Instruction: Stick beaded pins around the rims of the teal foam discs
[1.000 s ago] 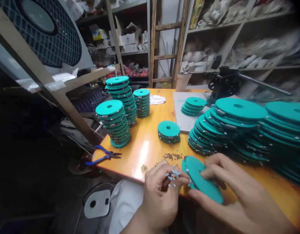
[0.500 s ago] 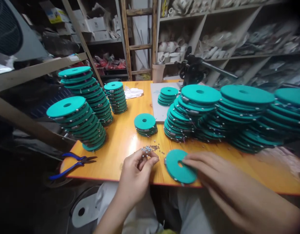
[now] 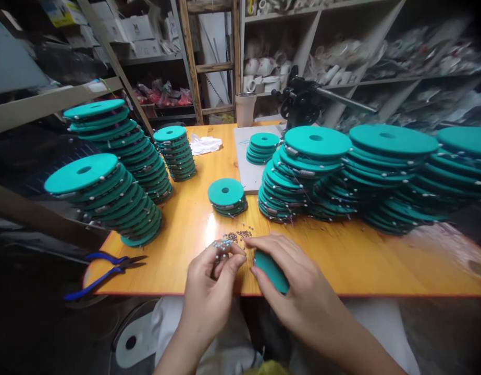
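My left hand (image 3: 211,284) is closed in a pinch near the front edge of the table. It holds a bunch of ball-head pins (image 3: 223,244), whose small pale heads show above the fingers. Over a green foam spool (image 3: 270,272) arches my right hand (image 3: 293,281), its thumb and forefinger apart and pointing at my left hand. The palm and fingers hide much of that spool, which lies flat. Just beyond both fingertips, small brown beads (image 3: 240,235) are scattered on the wood.
Pliers with blue handles (image 3: 107,268) lie at the left front. Tall stacks of green spools stand left (image 3: 103,198) and right (image 3: 316,156), with a short stack (image 3: 226,194) between. A black hand-lever device (image 3: 303,101) and a beige cup (image 3: 246,108) are at the back.
My right hand has moved left across the spool, from its right side to beside my left hand, and now covers much of it. The view has shifted slightly.
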Demonstrator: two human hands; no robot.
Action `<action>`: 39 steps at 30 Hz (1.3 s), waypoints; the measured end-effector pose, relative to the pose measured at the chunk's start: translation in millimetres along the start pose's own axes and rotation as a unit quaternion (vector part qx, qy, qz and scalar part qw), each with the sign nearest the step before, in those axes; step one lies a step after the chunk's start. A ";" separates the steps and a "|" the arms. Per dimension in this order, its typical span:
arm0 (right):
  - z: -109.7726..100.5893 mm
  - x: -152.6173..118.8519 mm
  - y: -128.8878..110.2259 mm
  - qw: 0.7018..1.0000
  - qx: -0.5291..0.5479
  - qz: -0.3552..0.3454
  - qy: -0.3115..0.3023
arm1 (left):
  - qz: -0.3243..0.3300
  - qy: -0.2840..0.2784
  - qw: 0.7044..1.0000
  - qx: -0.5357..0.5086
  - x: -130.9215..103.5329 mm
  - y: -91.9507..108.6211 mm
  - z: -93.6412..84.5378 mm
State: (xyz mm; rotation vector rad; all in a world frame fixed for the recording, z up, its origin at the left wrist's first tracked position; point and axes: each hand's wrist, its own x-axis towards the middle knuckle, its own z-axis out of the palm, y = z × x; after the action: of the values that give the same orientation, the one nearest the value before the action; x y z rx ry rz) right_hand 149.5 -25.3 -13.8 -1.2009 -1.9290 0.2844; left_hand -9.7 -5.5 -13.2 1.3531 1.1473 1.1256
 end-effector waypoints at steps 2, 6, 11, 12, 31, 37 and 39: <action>-8.0 -6.0 1.3 1.000 -0.015 0.004 -0.010 | 0.070 0.004 0.995 0.073 -2.4 -3.6 1.2; -29.4 -22.5 9.0 0.998 -0.047 0.013 -0.032 | 0.230 0.008 0.947 0.222 -5.0 -7.4 3.1; -51.9 -31.5 11.0 0.996 -0.057 0.005 -0.065 | 0.154 -0.005 0.972 0.180 -6.0 -0.1 11.9; -52.7 -30.1 8.8 0.996 -0.059 0.002 -0.064 | 0.109 -0.013 0.984 0.143 -6.1 2.1 14.5; -21.0 8.6 -3.3 0.967 0.204 0.119 0.096 | -0.020 -0.104 0.994 0.016 -7.5 3.0 9.1; -20.3 7.8 -4.1 0.972 0.186 0.114 0.089 | -0.041 -0.074 0.996 -0.031 -9.7 -0.3 12.2; -19.9 6.9 -4.3 0.975 0.173 0.100 0.093 | -0.035 -0.034 0.997 -0.060 -10.7 -0.5 13.2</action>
State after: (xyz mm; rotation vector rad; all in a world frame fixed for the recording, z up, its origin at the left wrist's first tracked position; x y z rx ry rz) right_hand 160.1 -26.3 4.8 -1.1421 -1.5229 0.5686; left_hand 2.0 -17.5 -15.1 1.2404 1.0524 1.0738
